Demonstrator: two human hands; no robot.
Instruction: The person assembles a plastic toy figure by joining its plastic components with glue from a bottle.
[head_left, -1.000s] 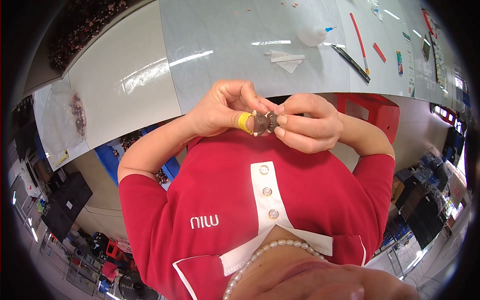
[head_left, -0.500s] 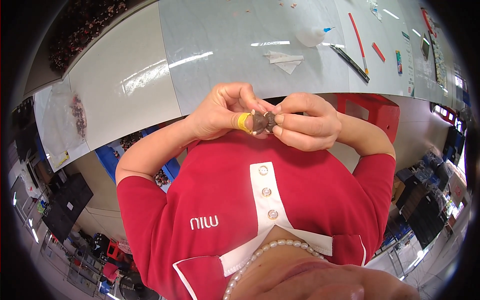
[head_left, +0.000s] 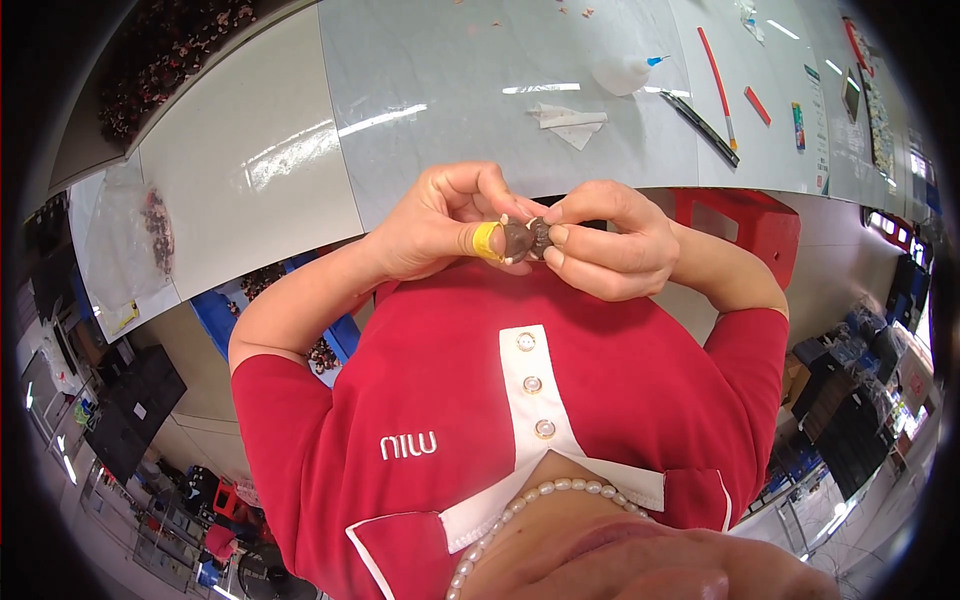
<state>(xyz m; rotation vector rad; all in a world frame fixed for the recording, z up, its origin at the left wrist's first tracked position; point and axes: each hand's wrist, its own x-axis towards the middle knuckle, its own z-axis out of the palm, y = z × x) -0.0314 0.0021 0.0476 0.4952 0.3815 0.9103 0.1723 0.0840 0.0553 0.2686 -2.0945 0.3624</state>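
Close in front of my chest, at the table's near edge, both hands meet on a small dark brown figurine with pale bits along its edges. My left hand is closed on its rounder, smoother side, with yellow tape wrapped round the thumb. On the other side, my right hand pinches the darker, ridged part between thumb and fingers. Fingers cover much of the piece, so I cannot make out whether it is one part or two pressed together.
On the table lie a white squeeze bottle with a blue tip, a crumpled tissue, a black pen, a red brush and a red stick. A red stool stands right, blue bins left, below the tabletop.
Both hands have shifted very slightly up and left with the figurine, which has turned a little in the fingers. The grip of each hand stays the same.
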